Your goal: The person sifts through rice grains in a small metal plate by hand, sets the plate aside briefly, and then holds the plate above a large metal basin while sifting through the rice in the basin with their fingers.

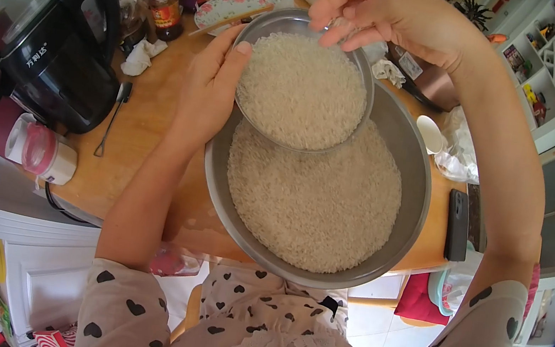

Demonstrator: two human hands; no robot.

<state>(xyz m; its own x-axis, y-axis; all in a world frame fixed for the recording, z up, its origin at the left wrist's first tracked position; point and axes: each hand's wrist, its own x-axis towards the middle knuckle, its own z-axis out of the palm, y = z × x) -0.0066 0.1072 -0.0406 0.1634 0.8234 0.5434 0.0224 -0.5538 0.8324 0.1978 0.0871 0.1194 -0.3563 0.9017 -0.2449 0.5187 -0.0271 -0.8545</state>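
Observation:
My left hand [213, 85] grips a small round metal bowl [370, 94] by its left side, thumb over the rim. White rice [304, 91] fills much of this bowl. Beneath it stands a large metal basin [420, 195], with more rice [308, 207] spread over its bottom; the bowl hides the basin's far left part. Over the bowl's far rim is my right hand [380, 16], fingers loosely curled. A few pale grains, apparently rice, show at its fingers.
A black kettle [58, 54] stands at left beside a long-handled utensil [113, 119] and a pink-lidded jar [51, 154]. Jars [165, 13] and a floral plate [231, 10] are behind. A phone [457, 225], paper cup [430, 134] and plastic bag [459, 147] lie at right.

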